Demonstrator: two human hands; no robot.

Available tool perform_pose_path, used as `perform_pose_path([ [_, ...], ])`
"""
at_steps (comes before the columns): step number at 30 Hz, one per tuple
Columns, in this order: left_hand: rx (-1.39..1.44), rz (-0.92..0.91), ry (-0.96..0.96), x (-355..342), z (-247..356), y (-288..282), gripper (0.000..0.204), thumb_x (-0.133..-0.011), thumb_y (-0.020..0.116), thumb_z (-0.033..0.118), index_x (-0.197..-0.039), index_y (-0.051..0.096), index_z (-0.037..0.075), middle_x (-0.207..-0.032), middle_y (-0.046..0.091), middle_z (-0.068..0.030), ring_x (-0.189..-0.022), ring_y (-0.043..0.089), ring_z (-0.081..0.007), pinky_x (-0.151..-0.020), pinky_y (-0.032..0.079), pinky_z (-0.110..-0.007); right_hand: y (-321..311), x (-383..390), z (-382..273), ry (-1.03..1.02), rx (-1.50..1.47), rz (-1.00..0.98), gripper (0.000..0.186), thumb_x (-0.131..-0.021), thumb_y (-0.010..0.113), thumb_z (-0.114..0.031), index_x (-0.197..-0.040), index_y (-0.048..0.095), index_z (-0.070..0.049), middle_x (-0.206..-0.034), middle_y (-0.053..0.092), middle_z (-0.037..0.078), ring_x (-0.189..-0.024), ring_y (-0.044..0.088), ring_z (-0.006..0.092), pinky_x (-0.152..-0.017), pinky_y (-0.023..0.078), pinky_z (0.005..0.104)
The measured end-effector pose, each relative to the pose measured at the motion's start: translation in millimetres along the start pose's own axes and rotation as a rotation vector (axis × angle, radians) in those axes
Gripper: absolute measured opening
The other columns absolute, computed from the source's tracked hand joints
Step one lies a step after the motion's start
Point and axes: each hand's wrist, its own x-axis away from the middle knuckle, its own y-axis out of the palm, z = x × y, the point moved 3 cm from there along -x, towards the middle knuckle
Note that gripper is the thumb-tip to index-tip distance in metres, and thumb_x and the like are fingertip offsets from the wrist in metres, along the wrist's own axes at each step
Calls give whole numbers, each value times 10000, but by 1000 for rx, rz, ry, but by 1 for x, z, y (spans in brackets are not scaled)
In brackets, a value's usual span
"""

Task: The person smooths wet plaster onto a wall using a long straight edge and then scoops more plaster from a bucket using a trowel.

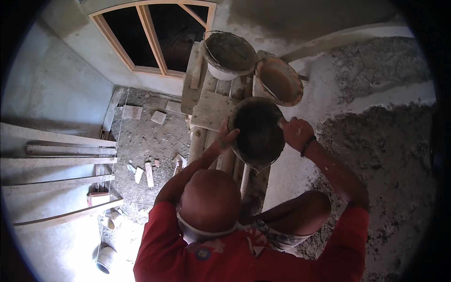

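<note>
A dark, mortar-stained bucket (259, 134) is between my two hands, its open mouth toward me and its inside in shadow. My left hand (228, 138) grips the left rim, with the thumb over the edge. On the opposite side, my right hand (297, 134), with a dark band at the wrist, is closed on the rim. Just beyond stand a bucket of grey mortar (231, 52) with a wire handle and an orange-brown-rimmed bucket (279, 81). What lies at the bottom of the held bucket is too dark to make out.
The buckets stand on a raised platform of planks and poles, with a short board (212, 110) at left. Below, rubble and brick pieces (149, 174) lie on the floor. Planks (58, 162) jut along the left wall. A wooden window frame (146, 35) is ahead; rough plaster (376, 141) covers the right.
</note>
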Motion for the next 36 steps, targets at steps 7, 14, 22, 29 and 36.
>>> perform_pose_path([
  [7, 49, 25, -42, -14, 11, 12, 681, -819, 601, 255, -1340, 248, -3, -1262, 431, -144, -1163, 414, -226, -999, 312, -339, 79, -18, -24, -200, -101, -40, 222, -828, 415, -130, -901, 587, -10, -766, 634, 180, -718, 636, 343, -627, 506, 451],
  [14, -109, 42, 73, -13, -6, 4, 657, -829, 583, 313, -1326, 290, -3, -1237, 448, -163, -1165, 415, -239, -999, 314, -337, 26, 30, -21, -310, -206, -154, 178, -780, 484, -165, -915, 584, -104, -667, 612, 163, -651, 619, 331, -578, 490, 454],
  [22, -522, 193, 6, -3, -39, 8, 654, -869, 541, 159, -1387, 177, -4, -1285, 405, -176, -1173, 424, -254, -970, 360, -331, 78, 32, -16, -254, -142, -211, 174, -762, 499, -173, -802, 644, -86, -772, 651, 120, -765, 642, 297, -640, 516, 429],
  [29, 16, 106, -5, -8, -7, 22, 487, -808, 486, 119, -1256, 354, -19, -1145, 505, -157, -1045, 483, -219, -911, 382, -328, 77, 8, -10, -52, -33, -230, 203, -767, 509, -172, -815, 693, -102, -820, 671, 105, -801, 652, 284, -645, 523, 416],
  [36, -81, 90, 13, -10, 2, 5, 519, -811, 512, 182, -1265, 355, -14, -1163, 493, -163, -1069, 471, -238, -927, 366, -347, 26, -4, 9, -19, -109, -72, 195, -779, 487, -145, -823, 648, -46, -831, 656, 153, -813, 643, 298, -694, 514, 416],
])
